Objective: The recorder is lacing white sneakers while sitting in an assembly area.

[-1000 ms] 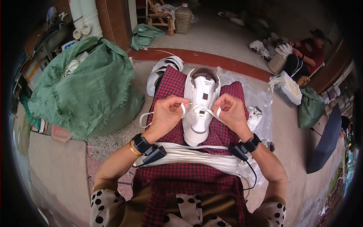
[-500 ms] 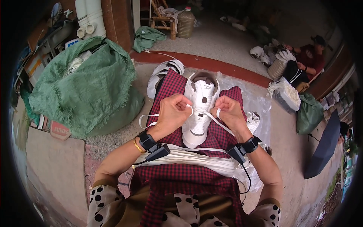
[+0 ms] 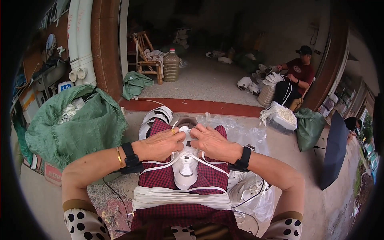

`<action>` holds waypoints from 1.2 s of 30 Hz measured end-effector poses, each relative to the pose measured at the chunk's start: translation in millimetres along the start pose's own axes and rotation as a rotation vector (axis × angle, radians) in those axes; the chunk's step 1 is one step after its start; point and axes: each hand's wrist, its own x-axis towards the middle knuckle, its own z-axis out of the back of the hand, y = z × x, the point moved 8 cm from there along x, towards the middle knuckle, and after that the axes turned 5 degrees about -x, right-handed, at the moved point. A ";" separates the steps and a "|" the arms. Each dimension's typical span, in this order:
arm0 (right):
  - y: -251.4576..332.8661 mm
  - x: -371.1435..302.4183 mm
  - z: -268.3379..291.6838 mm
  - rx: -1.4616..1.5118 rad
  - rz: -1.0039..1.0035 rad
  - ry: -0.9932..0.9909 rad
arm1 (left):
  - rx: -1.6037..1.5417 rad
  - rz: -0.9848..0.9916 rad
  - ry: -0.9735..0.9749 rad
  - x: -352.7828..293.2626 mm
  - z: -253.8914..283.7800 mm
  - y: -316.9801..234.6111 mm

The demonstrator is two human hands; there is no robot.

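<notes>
While the upper part of a white shoe [image 3: 186, 178] is worked from both sides, the step in hand is judged to be lacing, with the upper eyelets being dealt with. The shoe is rested on the lap, on a red-and-black checked cloth [image 3: 160, 178], its toe pointed toward the wearer and its opening turned away. For the next move, it would seem that a lace tip must be guided through an eyelet and the slack drawn evenly, without the tongue being dragged aside. The left hand [image 3: 161, 143] is held at the shoe's left edge, knuckles raised and fingers curled inward; the right hand [image 3: 214, 142] is set nearly opposite, at its right edge, with its fingers likewise bent over the upper. Because the fingertips are partly hidden, it cannot be told whether a lace is pinched in either hand. Both elbows are bent and spread wide, and the forearms are angled inward toward the shoe. White laces [image 3: 219, 169] are trailed to both sides below the hands, and a bundle of white laces [image 3: 180, 199] is laid across the lap, just on the wearer's side of the shoe's toe.
</notes>
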 end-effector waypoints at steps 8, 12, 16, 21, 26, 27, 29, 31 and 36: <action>-0.8 4.1 -40.5 0.122 0.113 0.228 | 0.155 -0.009 0.239 2.9 -15.4 16.4; -27.7 10.3 -68.0 0.245 0.049 0.407 | -0.326 0.251 0.514 26.9 -24.0 36.0; -38.4 23.1 -59.9 0.527 -0.303 0.649 | -0.327 -0.080 0.573 23.7 -50.6 69.3; -36.0 12.8 -51.5 0.468 -0.443 0.316 | -0.409 0.473 0.301 28.0 -39.0 67.1; -64.7 12.8 -46.2 1.093 -0.650 -0.079 | -0.353 0.502 0.225 23.7 -36.6 55.3; -79.6 7.3 -42.0 1.424 -0.749 -0.351 | -0.383 0.404 0.100 28.1 -30.6 50.0; -81.9 6.8 -34.3 1.352 -0.608 -0.423 | -0.505 0.344 -0.167 29.0 -8.7 28.5; -74.2 5.0 -32.0 1.336 -0.586 -0.398 | -0.623 0.297 -0.331 32.7 35.1 -13.4; -58.8 -17.3 -11.9 1.288 -0.555 -0.368 | -1.134 0.499 -0.366 19.9 23.8 -2.4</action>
